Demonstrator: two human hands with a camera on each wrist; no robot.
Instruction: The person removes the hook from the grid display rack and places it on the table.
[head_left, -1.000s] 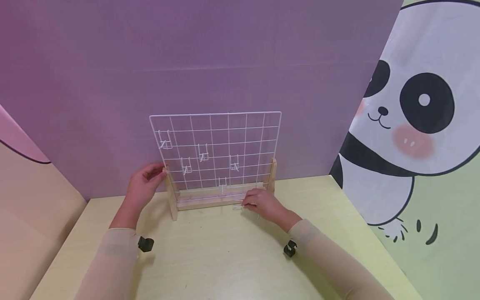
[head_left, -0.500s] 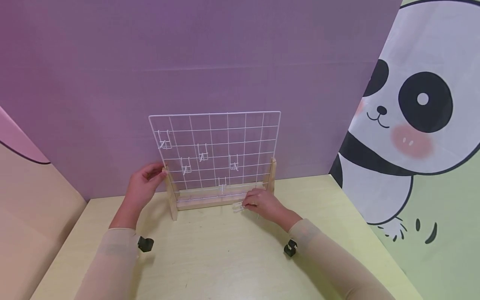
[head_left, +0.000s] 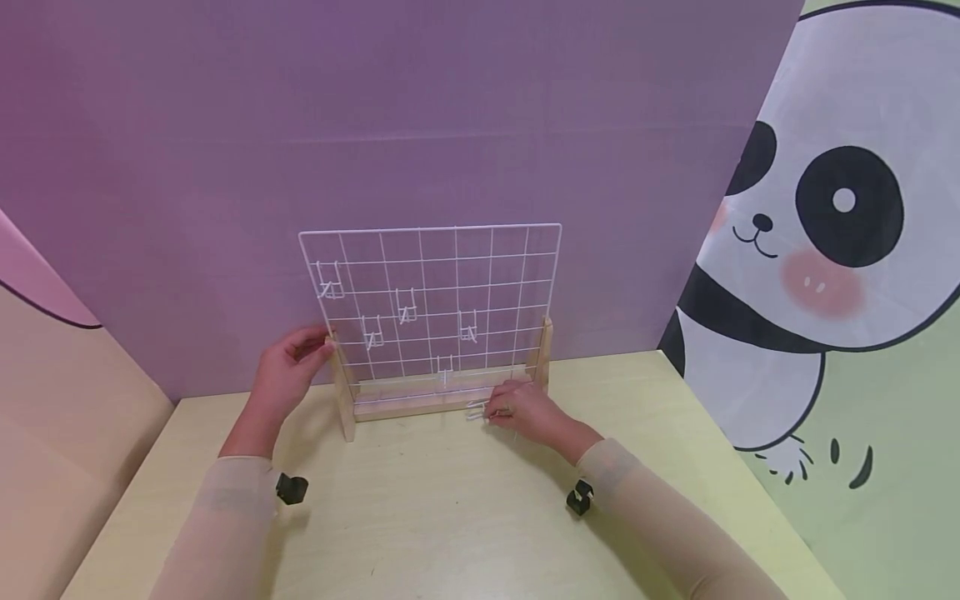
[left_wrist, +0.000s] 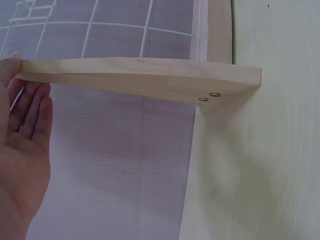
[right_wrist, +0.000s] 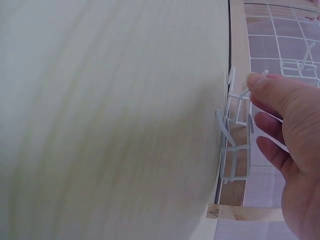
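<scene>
The right hand (head_left: 528,412) pinches a white wire hook (right_wrist: 239,97) low in front of the wooden base (head_left: 420,408), a second hook (right_wrist: 235,148) just beside it — while the left hand (head_left: 288,375) holds the left post (left_wrist: 135,66) near its top between thumb and fingers.

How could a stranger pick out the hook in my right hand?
Find the white wire grid in the wooden stand on the table. Near the right end of the stand's base, your right hand holds a white wire hook. Unlike the neighbouring hook by the base and the five hooks on the grid, this one is pinched by fingers.
</scene>
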